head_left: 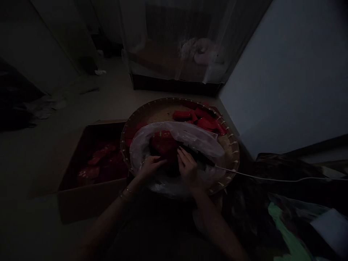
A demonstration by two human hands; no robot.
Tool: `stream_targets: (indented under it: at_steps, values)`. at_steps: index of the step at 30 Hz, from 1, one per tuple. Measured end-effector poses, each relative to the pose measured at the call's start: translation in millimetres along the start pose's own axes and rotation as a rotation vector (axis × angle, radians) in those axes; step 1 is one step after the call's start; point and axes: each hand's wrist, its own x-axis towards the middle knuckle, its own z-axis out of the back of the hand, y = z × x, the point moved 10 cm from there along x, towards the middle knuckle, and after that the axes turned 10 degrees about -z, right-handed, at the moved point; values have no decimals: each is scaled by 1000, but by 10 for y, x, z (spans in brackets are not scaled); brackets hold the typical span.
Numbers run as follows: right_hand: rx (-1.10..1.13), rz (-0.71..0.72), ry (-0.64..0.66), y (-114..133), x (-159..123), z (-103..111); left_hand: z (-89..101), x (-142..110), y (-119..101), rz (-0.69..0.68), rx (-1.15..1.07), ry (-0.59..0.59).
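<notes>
The scene is very dark. A red packet (164, 142) with a small green mark near its top stands in the mouth of a clear plastic bag (187, 131). My left hand (152, 166) pinches at the packet's lower left, thumb on top. At its right edge, my right hand (187, 166) has its fingers bent and closed together. Beside the right hand lies a long black object (199, 155) with a white cord (261, 177). What lies inside the bag below my hands is too dark to make out.
The bag rests in a round woven basket (125, 145), with several red packets (205, 119) at its back right. An open cardboard box (89, 197) on the left holds more red packets (99, 157). Dark cloth and a green item (285, 228) lie right. A wall (288, 72) borders the right.
</notes>
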Motion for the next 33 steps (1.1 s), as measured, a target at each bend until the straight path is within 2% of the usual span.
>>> stream_targets:
  at_steps: [4, 8, 12, 16, 21, 24, 26, 29, 31, 33]
  values:
    - [-9, -141, -41, -170, 81, 87, -33, 4, 14, -44, 45, 36]
    - [-178, -3, -81, -27, 123, 144, -14, 13, -22, -108, 114, 10]
    - [-139, 134, 7, 100, 76, 40, 54, 30, -54, -145, 58, -64]
    - [-59, 130, 124, 137, 39, -49, 91, 44, 26, -100, 57, -69]
    - [6, 65, 100, 121, 72, 57, -9, 26, 69, -64, -21, 28]
    - [101, -116, 144, -85, 86, 26, -56, 2, -20, -95, -91, 68]
    - [238, -345, 265, -325, 37, -130, -27, -4, -103, -147, -49, 69]
    - [514, -666, 497, -572, -136, -441, -22, -4, -151, -192, 67, 141]
    - [653, -790, 625, -621, -229, -583, -7, 5, -143, -192, 99, 173]
    - [744, -850, 680, -641, -257, -635, 19, 22, -152, -193, 99, 179]
